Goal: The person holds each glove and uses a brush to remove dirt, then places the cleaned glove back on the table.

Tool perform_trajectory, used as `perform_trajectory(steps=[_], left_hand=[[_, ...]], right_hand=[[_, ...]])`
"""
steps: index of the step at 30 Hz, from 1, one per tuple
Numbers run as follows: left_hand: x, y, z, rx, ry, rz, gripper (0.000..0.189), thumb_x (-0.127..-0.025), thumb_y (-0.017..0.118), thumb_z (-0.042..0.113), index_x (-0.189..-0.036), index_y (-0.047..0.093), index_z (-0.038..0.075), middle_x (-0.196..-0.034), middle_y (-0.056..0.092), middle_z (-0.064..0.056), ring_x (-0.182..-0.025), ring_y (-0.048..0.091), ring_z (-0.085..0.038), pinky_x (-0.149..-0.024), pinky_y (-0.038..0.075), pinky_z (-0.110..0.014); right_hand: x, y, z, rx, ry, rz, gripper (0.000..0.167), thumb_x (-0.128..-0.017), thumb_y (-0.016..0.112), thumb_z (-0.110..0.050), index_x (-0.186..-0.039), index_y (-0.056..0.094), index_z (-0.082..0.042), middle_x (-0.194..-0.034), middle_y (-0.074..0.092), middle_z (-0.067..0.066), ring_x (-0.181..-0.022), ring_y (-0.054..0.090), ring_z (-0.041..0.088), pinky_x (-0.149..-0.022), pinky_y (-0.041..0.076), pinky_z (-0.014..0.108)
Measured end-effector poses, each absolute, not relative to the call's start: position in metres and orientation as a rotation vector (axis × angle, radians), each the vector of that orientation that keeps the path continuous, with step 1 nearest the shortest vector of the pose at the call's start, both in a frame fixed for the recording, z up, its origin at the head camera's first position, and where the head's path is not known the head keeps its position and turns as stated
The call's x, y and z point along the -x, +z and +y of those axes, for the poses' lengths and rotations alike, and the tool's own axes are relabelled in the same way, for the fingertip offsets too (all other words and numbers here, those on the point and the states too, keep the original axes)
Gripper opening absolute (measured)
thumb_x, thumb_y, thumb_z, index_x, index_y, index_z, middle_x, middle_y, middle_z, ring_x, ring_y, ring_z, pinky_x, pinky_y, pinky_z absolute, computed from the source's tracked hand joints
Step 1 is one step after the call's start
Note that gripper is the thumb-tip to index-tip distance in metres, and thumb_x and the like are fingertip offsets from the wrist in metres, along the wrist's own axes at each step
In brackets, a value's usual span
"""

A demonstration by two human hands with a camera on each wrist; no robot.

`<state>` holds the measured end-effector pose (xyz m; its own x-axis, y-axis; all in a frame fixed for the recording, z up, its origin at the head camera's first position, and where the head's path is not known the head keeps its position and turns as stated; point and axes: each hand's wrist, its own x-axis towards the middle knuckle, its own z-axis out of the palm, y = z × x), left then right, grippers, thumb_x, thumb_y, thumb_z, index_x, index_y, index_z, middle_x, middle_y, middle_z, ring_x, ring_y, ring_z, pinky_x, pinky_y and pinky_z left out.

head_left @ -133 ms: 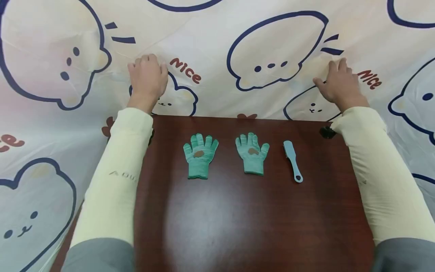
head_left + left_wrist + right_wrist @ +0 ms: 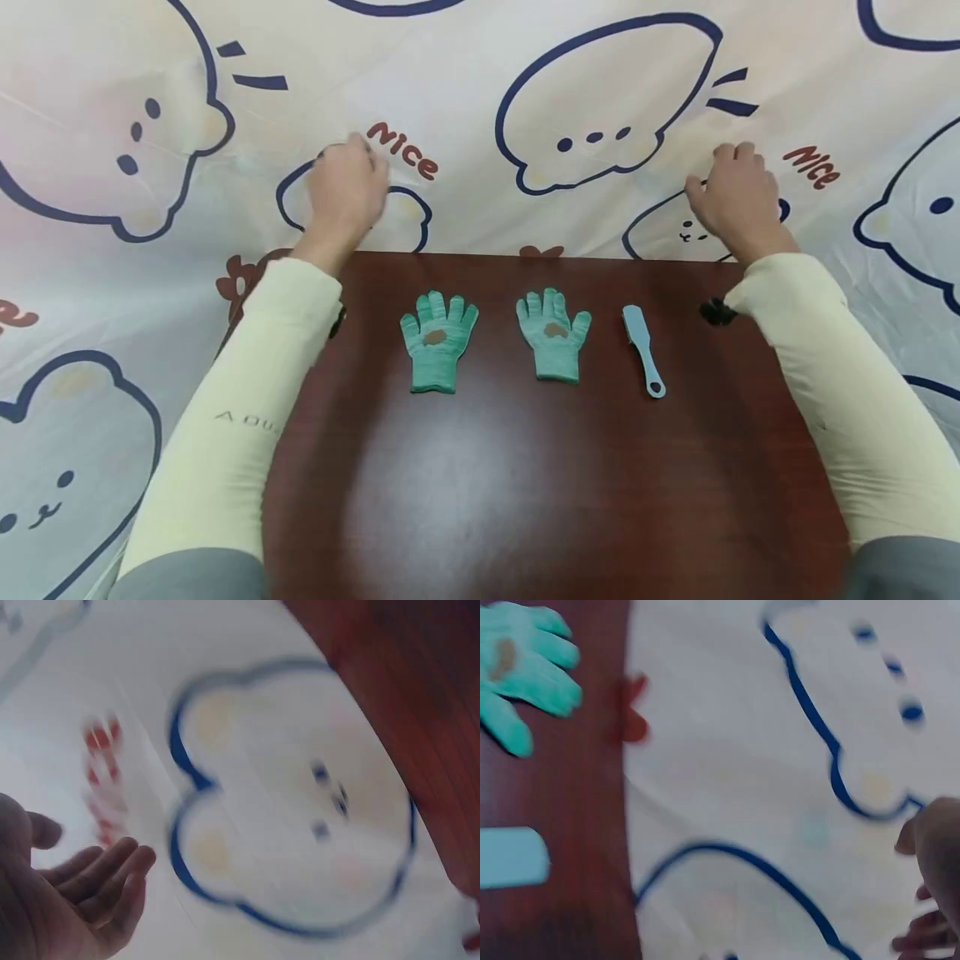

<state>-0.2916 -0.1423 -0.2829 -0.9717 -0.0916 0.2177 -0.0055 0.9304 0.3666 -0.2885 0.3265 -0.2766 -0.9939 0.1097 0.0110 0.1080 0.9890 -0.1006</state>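
My left hand (image 2: 347, 193) is over the printed cloth beyond the table's far edge, fingers loosely bent and holding nothing; the left wrist view shows its palm. Over the same cloth on the right, my right hand (image 2: 738, 198) is also without anything in it, fingers slightly bent. Between the two arms lie two green gloves, the left one (image 2: 437, 342) and the right one (image 2: 553, 335), fingers pointing away and a brown patch on each. To their right lies a light blue flat-headed tool (image 2: 643, 350), perhaps a brush, with a hole in its handle end.
The gloves and tool lie on a dark reddish-brown table (image 2: 465, 467). White cloth (image 2: 465, 200) with bear drawings and red lettering lies past its far edge and along both sides. A small black object (image 2: 717, 312) is at the right sleeve cuff.
My left hand has moved right and slightly towards me. My right hand has shifted a little left. The head view has moved slightly; the gloves and the blue tool lie as before.
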Motion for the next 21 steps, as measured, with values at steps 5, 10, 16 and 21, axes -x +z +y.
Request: perform_trajectory(steps=[5,10,16,21], left_hand=[[0.256,-0.312,-0.087,0.112,-0.774,-2.916,0.04,-0.108,0.044,0.028,-0.134,0.057,0.001,-0.115,0.071,-0.018,-0.097,0.069,-0.033,-0.08,0.059,-0.047],[0.218,-0.359,-0.03,0.285,-0.909,-3.092,0.046,-0.107,0.053,0.036,-0.136,0.055,0.0,-0.105,0.07,-0.013,-0.083,0.068,-0.026,-0.071,0.058,-0.04],[0.183,-0.419,0.022,0.357,-0.902,-3.212,0.05,-0.104,0.059,0.039,-0.13,0.056,-0.003,-0.116,0.065,-0.016,-0.107,0.064,-0.03,-0.091,0.057,-0.044],[0.173,-0.448,0.049,0.107,-0.888,-3.284,0.064,-0.102,0.06,0.046,-0.139,0.05,-0.005,-0.133,0.057,-0.021,-0.127,0.053,-0.036,-0.105,0.05,-0.052]], right_hand=[[0.243,-0.301,0.312,0.125,0.24,-3.138,0.071,-0.106,0.037,-0.041,-0.147,0.033,0.017,-0.143,0.039,0.041,-0.119,0.049,0.057,-0.097,0.046,0.07],[0.198,-0.342,0.303,0.095,0.222,-3.224,0.072,-0.105,0.049,-0.043,-0.14,0.038,0.018,-0.133,0.046,0.041,-0.111,0.055,0.057,-0.087,0.051,0.068],[0.162,-0.392,0.302,0.118,0.216,-3.349,0.072,-0.101,0.06,-0.042,-0.132,0.041,0.02,-0.125,0.049,0.041,-0.105,0.059,0.054,-0.083,0.054,0.066],[0.148,-0.425,0.303,0.146,0.262,-3.42,0.071,-0.1,0.062,-0.044,-0.129,0.045,0.019,-0.123,0.051,0.039,-0.101,0.061,0.049,-0.077,0.056,0.061]])
